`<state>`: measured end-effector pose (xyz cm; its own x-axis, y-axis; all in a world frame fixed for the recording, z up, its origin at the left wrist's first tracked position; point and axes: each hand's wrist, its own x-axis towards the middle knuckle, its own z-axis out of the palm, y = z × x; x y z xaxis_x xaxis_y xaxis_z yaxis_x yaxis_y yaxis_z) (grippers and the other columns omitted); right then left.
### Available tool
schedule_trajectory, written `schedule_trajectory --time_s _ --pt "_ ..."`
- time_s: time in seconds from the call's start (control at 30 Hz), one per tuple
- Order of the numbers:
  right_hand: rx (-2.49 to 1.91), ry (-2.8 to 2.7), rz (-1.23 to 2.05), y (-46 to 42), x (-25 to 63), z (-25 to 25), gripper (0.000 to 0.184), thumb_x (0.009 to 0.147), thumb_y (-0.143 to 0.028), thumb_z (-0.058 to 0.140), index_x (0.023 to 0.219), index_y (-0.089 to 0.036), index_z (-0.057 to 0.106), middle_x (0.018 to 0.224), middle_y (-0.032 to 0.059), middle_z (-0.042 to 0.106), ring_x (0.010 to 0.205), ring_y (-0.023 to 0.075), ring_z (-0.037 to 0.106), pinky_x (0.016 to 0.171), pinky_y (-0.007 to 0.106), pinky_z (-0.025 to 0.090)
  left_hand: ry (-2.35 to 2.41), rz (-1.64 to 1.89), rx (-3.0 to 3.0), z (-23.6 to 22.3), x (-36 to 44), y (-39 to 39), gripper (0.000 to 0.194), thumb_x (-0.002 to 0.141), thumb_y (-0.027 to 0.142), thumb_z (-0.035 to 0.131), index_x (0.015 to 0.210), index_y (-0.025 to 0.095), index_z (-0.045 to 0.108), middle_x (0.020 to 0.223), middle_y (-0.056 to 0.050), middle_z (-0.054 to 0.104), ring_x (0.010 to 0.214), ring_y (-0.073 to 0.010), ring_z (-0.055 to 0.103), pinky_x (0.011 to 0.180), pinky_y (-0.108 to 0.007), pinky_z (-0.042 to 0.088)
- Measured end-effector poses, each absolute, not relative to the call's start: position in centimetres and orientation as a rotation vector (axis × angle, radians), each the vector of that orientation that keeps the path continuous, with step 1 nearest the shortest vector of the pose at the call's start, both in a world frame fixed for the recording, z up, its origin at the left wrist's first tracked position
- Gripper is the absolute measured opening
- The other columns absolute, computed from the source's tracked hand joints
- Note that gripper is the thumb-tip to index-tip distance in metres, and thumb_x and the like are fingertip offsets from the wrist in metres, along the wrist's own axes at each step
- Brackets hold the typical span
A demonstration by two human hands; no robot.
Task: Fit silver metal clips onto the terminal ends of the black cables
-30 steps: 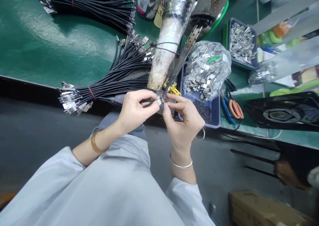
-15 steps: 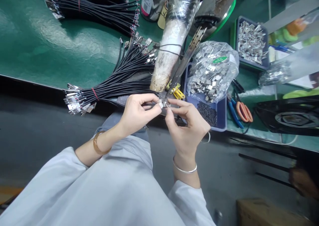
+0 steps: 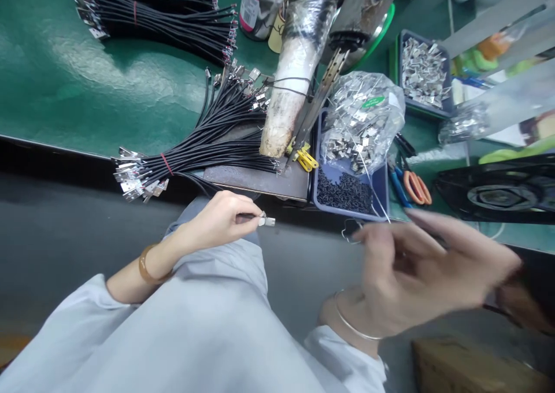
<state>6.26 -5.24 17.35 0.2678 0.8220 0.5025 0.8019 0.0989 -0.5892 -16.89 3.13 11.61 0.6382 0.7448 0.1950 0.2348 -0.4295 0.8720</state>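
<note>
right hand (image 3: pixel 427 274) swung aside while left hand (image 3: pixel 223 222) pinches shiny metal connector (image 3: pixel 269 222).

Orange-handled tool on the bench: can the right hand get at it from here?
Probably yes: the right hand looks close to the orange-handled tool, and nothing seems to cover its handles.

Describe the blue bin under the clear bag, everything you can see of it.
The blue bin is an open-topped rectangle with rounded corners, apparently plastic. It sits upright at the near edge of the green bench. Small black pieces cover its near part. The clear bag of metal parts rests in its far part, hiding the floor there. A thin pale strand crosses above its near right corner; whether they touch, I cannot tell.
</note>
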Motion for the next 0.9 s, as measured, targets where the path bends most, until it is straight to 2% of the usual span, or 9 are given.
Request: schedule_trajectory --time_s 0.03,0.1,0.2,0.3,0.37,0.47,0.63,0.77,0.9 --pt "-1.742 -1.577 -0.029 -4.6 6.8 17.5 0.018 0.092 -0.032 0.065 0.110 -0.030 0.063 0.064 -0.0040 0.068 0.050 0.0169 0.063 0.049 0.031 0.045 0.786 0.789 1.940 11.4 -17.1 3.1 0.015 0.089 0.018 0.064 0.081 0.016 0.077 0.067 -0.001 0.071 0.056 -0.0096 0.059 0.057 -0.020 0.045" --pt "-1.892 -1.704 -0.085 -2.6 8.2 17.3 0.007 0.093 -0.033 0.063 0.097 -0.027 0.065 0.068 -0.0007 0.072 0.056 0.0177 0.067 0.055 0.031 0.045 0.846 0.992 1.893 11.2 -17.4 3.4 0.012 0.089 0.021 0.068 0.083 0.016 0.076 0.075 -0.004 0.074 0.065 -0.0122 0.066 0.064 -0.022 0.051" --pt "-1.985 -1.666 -0.140 1.2 10.6 15.8 0.014 0.085 -0.031 0.069 0.078 -0.026 0.060 0.065 0.0008 0.069 0.056 0.0181 0.062 0.057 0.032 0.040 1.016 1.274 1.999 11.2 -17.4 4.9 0.014 0.093 0.024 0.066 0.086 0.017 0.075 0.089 -0.006 0.076 0.081 -0.0163 0.069 0.079 -0.030 0.053" --pt "-1.994 -1.609 -0.104 4.8 11.9 14.1 0.017 0.079 -0.022 0.069 0.071 -0.025 0.055 0.069 0.0013 0.068 0.063 0.0192 0.062 0.066 0.034 0.043 1.228 1.203 2.297 11.1 -17.0 7.0 0.015 0.095 0.023 0.061 0.092 0.018 0.075 0.097 -0.009 0.074 0.094 -0.0231 0.064 0.088 -0.041 0.049" --pt "-1.996 -1.635 -0.021 6.6 12.0 13.5 0.021 0.075 -0.015 0.068 0.067 -0.025 0.051 0.070 0.0009 0.066 0.068 0.0194 0.061 0.072 0.035 0.045 1.292 1.058 2.445 11.0 -16.7 8.1 0.018 0.095 0.020 0.058 0.088 0.017 0.074 0.093 -0.010 0.070 0.092 -0.0259 0.061 0.083 -0.042 0.046" --pt "-2.007 -1.667 0.088 7.8 11.7 13.7 0.025 0.070 -0.009 0.066 0.062 -0.025 0.049 0.068 -0.0007 0.063 0.069 0.0186 0.060 0.075 0.035 0.046 1.267 0.976 2.549 10.8 -16.6 8.8 0.024 0.097 0.018 0.053 0.081 0.018 0.072 0.091 -0.010 0.067 0.088 -0.0250 0.058 0.078 -0.040 0.041" --pt "-1.997 -1.688 0.329 6.4 12.5 15.3 0.019 0.066 -0.011 0.068 0.060 -0.023 0.055 0.067 -0.0009 0.067 0.064 0.0163 0.060 0.068 0.032 0.047 1.153 0.973 2.593 10.6 -17.2 8.0 0.023 0.099 0.017 0.049 0.089 0.018 0.070 0.090 -0.009 0.068 0.086 -0.0241 0.057 0.079 -0.039 0.037" --pt "-1.959 -1.763 0.602 5.4 13.1 16.0 0.017 0.065 -0.017 0.069 0.057 -0.023 0.056 0.074 0.0016 0.073 0.072 0.0189 0.066 0.067 0.031 0.048 1.104 1.075 2.549 10.5 -17.4 7.3 0.023 0.101 0.018 0.046 0.094 0.016 0.068 0.087 -0.008 0.070 0.084 -0.0228 0.057 0.080 -0.037 0.037" --pt "-1.970 -1.759 0.431 4.9 13.0 16.0 0.014 0.072 -0.025 0.070 0.065 -0.023 0.058 0.083 0.0049 0.074 0.080 0.0222 0.068 0.073 0.033 0.049 1.000 1.193 2.498 10.9 -17.7 6.8 0.022 0.102 0.021 0.048 0.096 0.016 0.069 0.086 -0.007 0.071 0.084 -0.0210 0.058 0.081 -0.035 0.039"
